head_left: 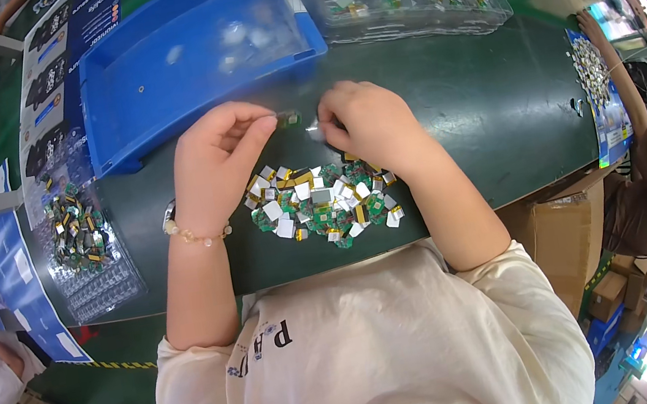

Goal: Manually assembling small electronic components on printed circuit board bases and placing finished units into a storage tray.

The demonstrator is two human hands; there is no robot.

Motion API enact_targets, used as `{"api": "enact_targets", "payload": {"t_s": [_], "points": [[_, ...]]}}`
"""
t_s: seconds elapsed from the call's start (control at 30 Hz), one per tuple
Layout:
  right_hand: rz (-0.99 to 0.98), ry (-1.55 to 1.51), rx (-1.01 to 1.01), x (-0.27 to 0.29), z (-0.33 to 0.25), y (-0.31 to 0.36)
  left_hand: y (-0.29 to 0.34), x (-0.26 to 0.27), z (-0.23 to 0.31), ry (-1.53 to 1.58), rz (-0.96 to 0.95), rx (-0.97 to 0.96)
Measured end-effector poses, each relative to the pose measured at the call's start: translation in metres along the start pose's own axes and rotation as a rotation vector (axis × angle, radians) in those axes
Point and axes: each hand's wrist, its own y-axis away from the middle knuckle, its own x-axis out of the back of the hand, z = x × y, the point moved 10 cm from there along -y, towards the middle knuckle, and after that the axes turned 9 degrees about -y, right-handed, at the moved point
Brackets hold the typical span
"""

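Observation:
My left hand [227, 145] pinches a small green circuit board [289, 119] between thumb and forefinger, over the dark green table. Just to its right, my right hand [361, 120] is closed, its fingertips curled inward. A small pale, shiny piece [315, 131] shows at those fingertips, too blurred to name. Between my forearms lies a loose pile of small circuit boards [330, 214] with silver and white blocks and yellow tape on them. The two hands are apart, just beyond the pile.
A blue plastic bin [196, 108] with some clear plastic inside stands beyond my hands. Stacked clear trays [418, 23] of boards sit at the far right. Another clear tray [102, 282] holds boards at the left. A cardboard box [569, 238] stands right, near a co-worker's arm [623, 66].

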Motion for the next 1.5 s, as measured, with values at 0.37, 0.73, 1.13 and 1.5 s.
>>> {"api": "enact_targets", "payload": {"t_s": [0.37,0.73,1.13,1.5], "points": [[0.089,-0.016,-0.051,0.018,-0.002,0.001,0.029,0.069,-0.007,-0.688,0.24,-0.125],[-0.173,-0.127,-0.003,0.021,0.017,0.007,0.055,0.097,-0.012,-0.863,0.431,-0.192],[-0.378,-0.202,-0.023,0.01,0.014,0.017,0.064,0.033,-0.009,-0.647,-0.004,-0.169],[-0.375,-0.365,0.053,0.01,-0.003,0.014,0.082,-0.088,0.003,-1.011,-0.176,-0.247]]}}
